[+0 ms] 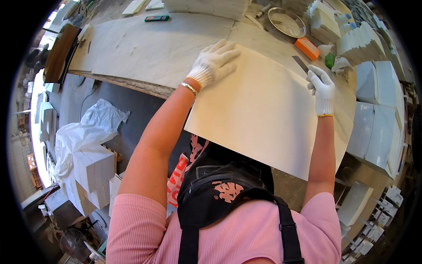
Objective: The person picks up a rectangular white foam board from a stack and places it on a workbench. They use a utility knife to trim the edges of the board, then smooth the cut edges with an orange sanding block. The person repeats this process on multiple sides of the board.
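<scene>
In front of me a large smooth cream-white panel (259, 114) lies at an angle on the worktop, its near edge sticking out past the table toward my apron. My left hand (215, 61), in a white knitted glove, rests with fingers spread at the panel's far left corner. The gloved right hand (321, 88) is closed around a thin flat grey metal blade (300, 64), held above the panel's right side with its end pointing away and to the left. The end inside my fingers is hidden.
Past the blade sit an orange box (307, 48), a round metal pan (286, 23) and a green item (329, 60). Stacked white tiles (362, 42) stand at the far right. A green tool (157, 18) lies on the worktop (145, 48). Plastic sheeting (83, 132) covers boxes at left.
</scene>
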The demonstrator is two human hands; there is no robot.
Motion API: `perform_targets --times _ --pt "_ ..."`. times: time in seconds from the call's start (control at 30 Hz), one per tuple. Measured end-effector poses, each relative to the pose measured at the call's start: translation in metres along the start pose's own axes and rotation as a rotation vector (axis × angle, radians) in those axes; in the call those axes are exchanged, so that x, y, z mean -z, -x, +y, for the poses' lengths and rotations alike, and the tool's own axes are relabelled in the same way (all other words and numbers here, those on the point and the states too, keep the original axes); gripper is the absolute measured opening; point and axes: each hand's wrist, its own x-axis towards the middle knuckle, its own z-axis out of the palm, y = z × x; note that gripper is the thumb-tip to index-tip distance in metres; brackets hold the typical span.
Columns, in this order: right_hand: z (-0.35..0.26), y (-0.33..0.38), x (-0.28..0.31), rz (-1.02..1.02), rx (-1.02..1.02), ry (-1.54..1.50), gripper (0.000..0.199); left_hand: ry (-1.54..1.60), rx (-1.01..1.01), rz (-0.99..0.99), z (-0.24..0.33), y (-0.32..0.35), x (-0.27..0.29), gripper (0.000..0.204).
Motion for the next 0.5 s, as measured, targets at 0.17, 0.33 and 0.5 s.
perform_targets --times 0.17,0.33,0.5 --pt "0.017 -0.002 0.001 0.026 -0.06 -0.173 0.027 -0.002 0.003 -0.045 -0.004 -0.001 -0.004 0.047" --pt "0.045 0.01 -0.008 0.092 -0.01 -0.424 0.03 -0.187 -0.055 -0.19 0.018 -0.005 0.008 0.049" --pt "0.053 0.01 -0.005 0.083 0.003 -0.441 0.029 -0.087 -0.262 -0.267 0.085 -0.014 -0.007 0.052"
